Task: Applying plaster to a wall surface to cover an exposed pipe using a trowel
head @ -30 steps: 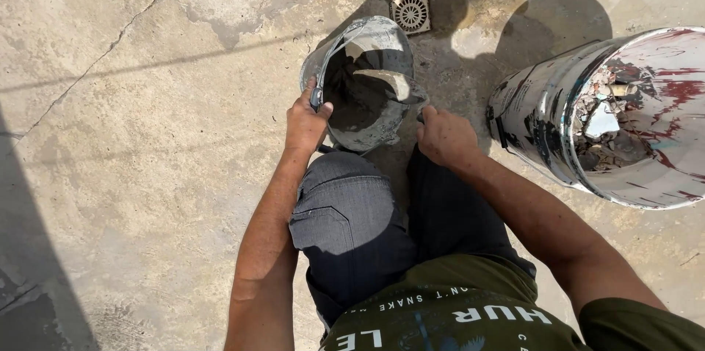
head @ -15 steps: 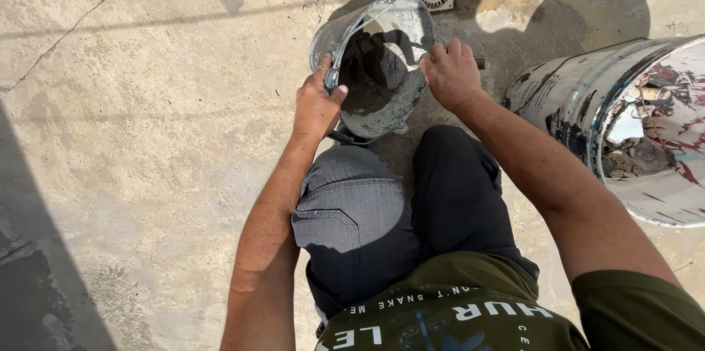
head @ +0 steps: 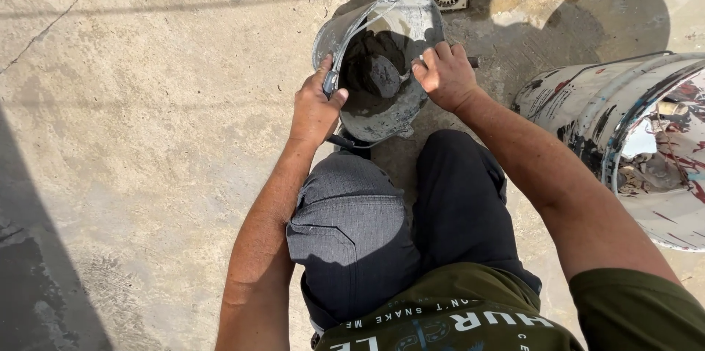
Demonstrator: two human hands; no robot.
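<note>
Head view: hands [head: 316, 105] grip grey bucket [head: 382, 64], mouth tilted up.

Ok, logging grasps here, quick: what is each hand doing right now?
Left hand: closed on the left rim of the small grey bucket.
Right hand: fingers curled over the bucket's right rim, holding it.
</note>
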